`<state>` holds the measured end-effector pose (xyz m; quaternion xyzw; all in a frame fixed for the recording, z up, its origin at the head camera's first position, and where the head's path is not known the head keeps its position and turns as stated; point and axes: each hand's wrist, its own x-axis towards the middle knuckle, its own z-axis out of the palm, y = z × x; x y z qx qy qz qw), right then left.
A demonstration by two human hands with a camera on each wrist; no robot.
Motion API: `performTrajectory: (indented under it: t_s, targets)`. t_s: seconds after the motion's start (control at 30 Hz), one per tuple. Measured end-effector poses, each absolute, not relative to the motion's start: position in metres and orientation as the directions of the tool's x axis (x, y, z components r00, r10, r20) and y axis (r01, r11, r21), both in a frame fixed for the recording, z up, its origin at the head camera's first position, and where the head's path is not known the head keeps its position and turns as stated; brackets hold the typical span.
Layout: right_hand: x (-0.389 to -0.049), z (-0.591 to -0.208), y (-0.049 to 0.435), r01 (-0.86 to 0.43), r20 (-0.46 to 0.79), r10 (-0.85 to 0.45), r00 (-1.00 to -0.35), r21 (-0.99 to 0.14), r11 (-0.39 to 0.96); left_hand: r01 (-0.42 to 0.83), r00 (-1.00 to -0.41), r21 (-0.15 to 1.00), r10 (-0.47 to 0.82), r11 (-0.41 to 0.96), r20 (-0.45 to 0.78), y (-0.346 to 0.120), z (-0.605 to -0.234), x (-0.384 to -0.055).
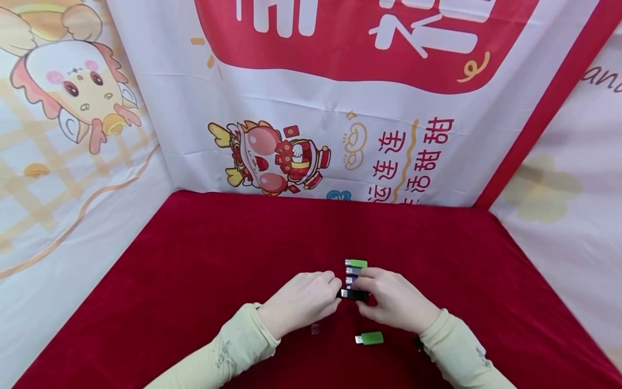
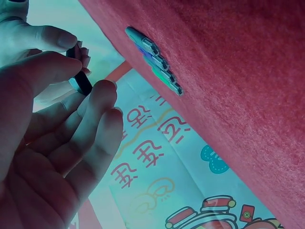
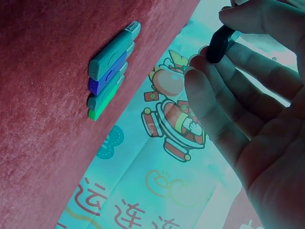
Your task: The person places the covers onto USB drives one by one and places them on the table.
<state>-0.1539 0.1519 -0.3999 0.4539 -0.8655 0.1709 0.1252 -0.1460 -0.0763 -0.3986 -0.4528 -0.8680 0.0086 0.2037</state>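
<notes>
Black plastic USB stick (image 1: 353,294) sits pinched between the left hand (image 1: 301,302) and right hand (image 1: 396,302), just before the row of sticks (image 1: 353,272) on the red cloth (image 1: 194,270). Placing seems underway; next, lowering it level alongside.

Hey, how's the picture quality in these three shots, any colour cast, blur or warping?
Head view: even, natural colour, little shadow on the red cloth, banner edges bowed by the wide lens. Left wrist view: teal cast, left hand large and soft, row of USB sticks fairly sharp. Right wrist view: same teal cast, right hand slightly blurred.
</notes>
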Motion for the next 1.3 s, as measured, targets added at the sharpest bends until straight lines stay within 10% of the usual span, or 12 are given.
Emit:
performTrajectory:
  t_s: [1.3]
  targets:
    - [-0.1520, -0.3987, 0.1506, -0.857, 0.425, -0.752, -0.504, -0.136, 0.498, 0.800, -0.441, -0.240, 0.810, 0.550, 0.387, -0.0746, -0.4002, -0.1452]
